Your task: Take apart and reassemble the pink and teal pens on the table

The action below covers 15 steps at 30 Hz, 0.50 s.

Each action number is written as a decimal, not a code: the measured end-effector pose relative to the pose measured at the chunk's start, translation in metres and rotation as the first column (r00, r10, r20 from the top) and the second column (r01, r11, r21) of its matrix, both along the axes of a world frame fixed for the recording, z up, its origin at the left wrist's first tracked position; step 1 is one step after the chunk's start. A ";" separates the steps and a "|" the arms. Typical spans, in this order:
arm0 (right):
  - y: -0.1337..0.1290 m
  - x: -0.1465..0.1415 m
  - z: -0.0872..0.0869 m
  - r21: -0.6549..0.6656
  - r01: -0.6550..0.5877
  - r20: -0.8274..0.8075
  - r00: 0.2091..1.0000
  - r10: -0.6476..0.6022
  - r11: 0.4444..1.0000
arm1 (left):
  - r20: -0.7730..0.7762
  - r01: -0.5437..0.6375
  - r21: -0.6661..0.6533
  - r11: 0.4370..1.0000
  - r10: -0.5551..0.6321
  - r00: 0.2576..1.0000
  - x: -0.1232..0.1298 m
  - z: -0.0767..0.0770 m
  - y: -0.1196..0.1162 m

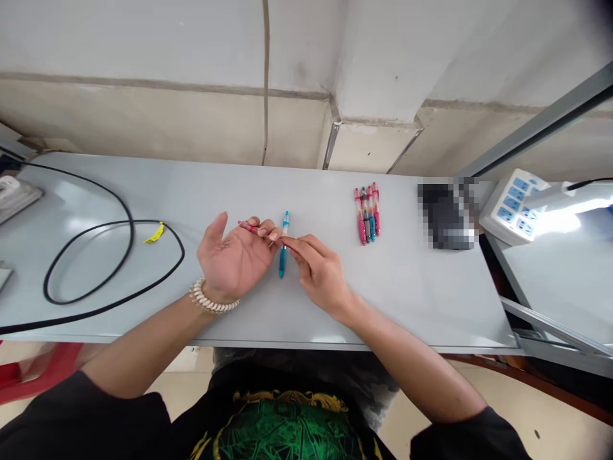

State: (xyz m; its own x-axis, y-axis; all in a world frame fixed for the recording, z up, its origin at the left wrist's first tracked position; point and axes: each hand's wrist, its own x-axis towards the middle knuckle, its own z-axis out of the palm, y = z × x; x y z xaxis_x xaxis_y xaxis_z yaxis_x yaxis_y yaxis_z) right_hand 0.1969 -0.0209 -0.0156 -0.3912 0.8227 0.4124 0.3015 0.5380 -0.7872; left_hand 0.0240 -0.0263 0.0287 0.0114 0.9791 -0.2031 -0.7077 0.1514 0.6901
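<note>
1. Because the red pen (248, 226) is slim, we seem to hold it from two sides to steady it above the table (407, 300), its visible end between nine and ten o'clock of the blue pen (283, 260).
2. Our left hand (242, 255) lies palm up, fingers curled on the red pen and thumb spread away, perhaps so the thumb doesn't crowd the grip.
3. Our right hand (320, 268), at four o'clock of the blue pen, pinches at the red pen's other end; exactly which part, we cannot tell.
4. Beneath our fingertips, the blue pen lies roughly twelve to six, partly covered, probably placed there for easy reach.
5. Four pens (366, 220) lie side by side between two and three o'clock, likely grouped there to leave our hands room.
6. Around nine o'clock loops the black cable (184, 255) with its yellow tag (154, 234), well apart from the pens.
</note>
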 end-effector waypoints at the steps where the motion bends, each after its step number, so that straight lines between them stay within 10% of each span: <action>1: 0.001 0.001 -0.001 0.067 0.008 0.057 0.998 -0.012 0.998 | -0.023 -0.011 0.003 1.000 0.011 1.000 -0.001 0.000 0.001; 15: 0.004 0.009 0.012 0.123 0.035 -0.151 0.988 -0.017 0.992 | -0.083 -0.136 0.031 0.990 0.138 0.987 -0.023 -0.002 0.012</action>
